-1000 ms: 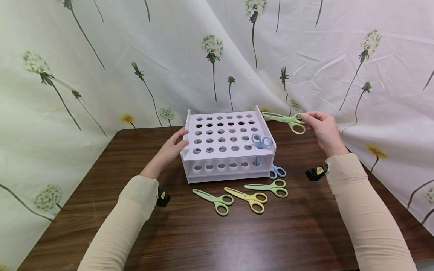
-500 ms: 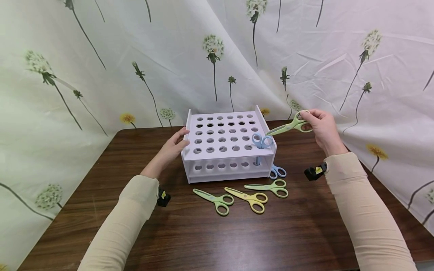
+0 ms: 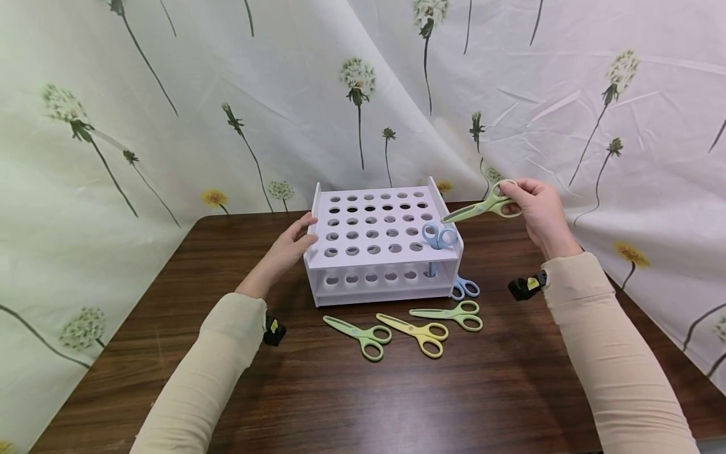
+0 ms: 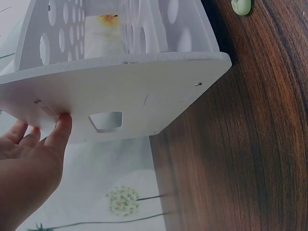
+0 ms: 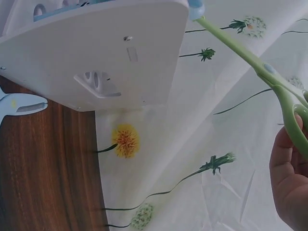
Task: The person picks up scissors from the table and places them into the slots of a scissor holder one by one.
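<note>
With my right hand (image 3: 541,217), I pinch a pair of light green scissors (image 3: 484,205) by a handle loop. Their blades slant down leftward, tips by the right side of a white holed rack (image 3: 368,295). One pair of light blue scissors (image 3: 438,239) stands blades-down in the front right hole, loops above the top board. At the opposite side, fingertips of my left hand (image 3: 283,252) rest against the rack's side panel (image 4: 134,91). In the right wrist view, the green scissors (image 5: 262,70) pass close to a blue loop (image 5: 196,9); whether they touch cannot be told.
Before the rack lie green scissors (image 3: 360,335), yellow scissors (image 3: 416,330) and another green pair (image 3: 454,313) on the dark wooden table (image 3: 283,397). More blue scissors (image 3: 466,289) lie at the rack's right side. A flowered cloth (image 3: 295,75) hangs behind.
My right hand has tilted the green scissors from nearly level to pointing down-left, tips now near the upright blue pair's loops; lately they rose slightly. My left hand stays at the rack.
</note>
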A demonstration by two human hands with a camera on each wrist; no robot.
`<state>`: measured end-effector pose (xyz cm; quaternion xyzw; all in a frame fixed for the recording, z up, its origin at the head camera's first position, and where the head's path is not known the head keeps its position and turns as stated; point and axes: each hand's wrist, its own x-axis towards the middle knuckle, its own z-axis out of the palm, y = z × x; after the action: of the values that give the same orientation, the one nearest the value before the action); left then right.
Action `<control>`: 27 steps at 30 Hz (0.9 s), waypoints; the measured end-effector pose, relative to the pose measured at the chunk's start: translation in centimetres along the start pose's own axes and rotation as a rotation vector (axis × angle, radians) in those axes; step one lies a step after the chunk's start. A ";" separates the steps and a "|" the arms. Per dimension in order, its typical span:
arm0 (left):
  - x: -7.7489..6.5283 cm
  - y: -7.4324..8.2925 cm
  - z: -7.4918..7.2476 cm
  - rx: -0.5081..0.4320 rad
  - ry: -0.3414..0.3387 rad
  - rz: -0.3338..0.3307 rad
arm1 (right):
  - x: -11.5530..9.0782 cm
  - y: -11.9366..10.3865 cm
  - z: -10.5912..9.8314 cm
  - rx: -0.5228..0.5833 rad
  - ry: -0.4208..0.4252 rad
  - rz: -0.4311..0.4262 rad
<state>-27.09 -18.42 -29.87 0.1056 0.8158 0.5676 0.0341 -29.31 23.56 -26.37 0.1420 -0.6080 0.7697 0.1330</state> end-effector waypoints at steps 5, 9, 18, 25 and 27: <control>0.1 0.1 0.1 0.005 0.001 -0.011 | -0.1 -0.4 0.5 -0.002 -0.016 -0.026; 0.1 0.1 0.0 0.005 0.004 -0.018 | -0.1 -0.7 1.0 -0.048 -0.020 -0.026; 0.0 0.0 0.0 0.008 0.002 -0.003 | 0.3 -1.1 2.0 -0.074 -0.027 -0.006; 1.1 -1.4 -0.3 -0.012 0.013 -0.001 | 0.4 -1.7 2.9 -0.070 -0.076 -0.013; 1.5 -2.1 -0.4 -0.005 0.012 -0.001 | 0.4 -1.8 3.2 -0.079 -0.086 -0.012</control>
<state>-28.90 -19.21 -31.57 0.1016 0.8146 0.5703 0.0296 -28.84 20.82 -23.91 0.1733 -0.6421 0.7376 0.1169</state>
